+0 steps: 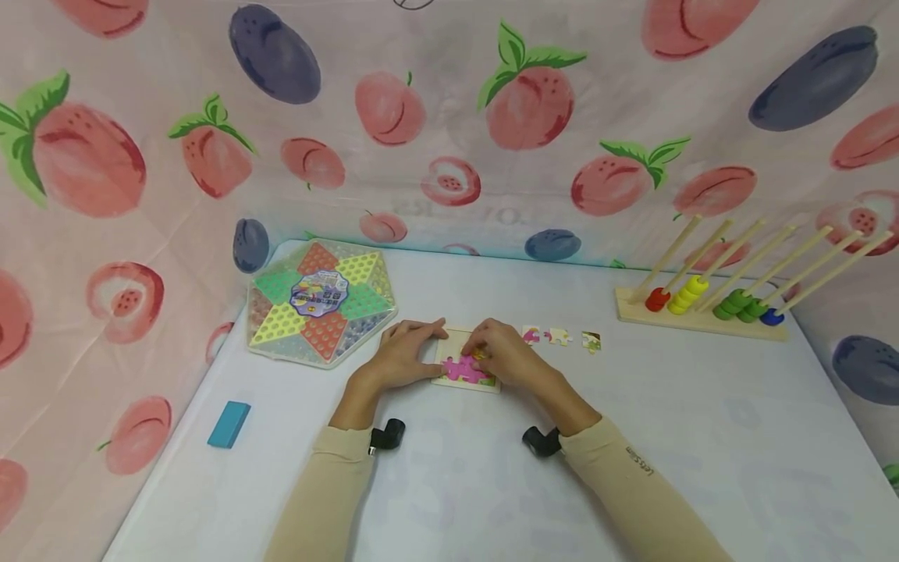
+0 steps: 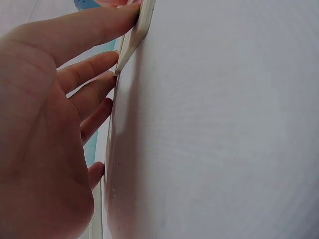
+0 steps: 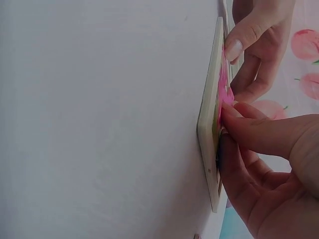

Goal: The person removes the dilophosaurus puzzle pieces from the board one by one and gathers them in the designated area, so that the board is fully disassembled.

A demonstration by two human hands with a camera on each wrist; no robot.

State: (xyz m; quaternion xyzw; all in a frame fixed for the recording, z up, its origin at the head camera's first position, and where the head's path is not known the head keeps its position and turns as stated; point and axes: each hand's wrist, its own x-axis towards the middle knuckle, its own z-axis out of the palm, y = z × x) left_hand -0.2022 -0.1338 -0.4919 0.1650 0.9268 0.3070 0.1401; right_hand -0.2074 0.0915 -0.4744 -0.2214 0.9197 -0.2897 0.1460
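A small square wooden puzzle tray (image 1: 455, 342) lies flat on the table with pink jigsaw pieces (image 1: 462, 370) inside it. My left hand (image 1: 406, 355) steadies its left side, the thumb on the frame and the fairly straight fingers along the edge, as the left wrist view shows. Over the tray's right half, my right hand (image 1: 507, 353) pinches a pink puzzle piece (image 3: 228, 95) between thumb and fingertips. Those fingers hide part of the picture. Three loose puzzle pieces lie right of the tray: one pink (image 1: 531, 336), one pale (image 1: 559, 336), one darker (image 1: 591, 341).
A hexagonal Chinese checkers set (image 1: 321, 300) stands at the back left. A blue block (image 1: 229, 425) lies at the front left. At the back right is a wooden counting rack (image 1: 702, 318) with coloured beads on pegs. Fruit-print cloth (image 1: 449, 101) hangs behind the table.
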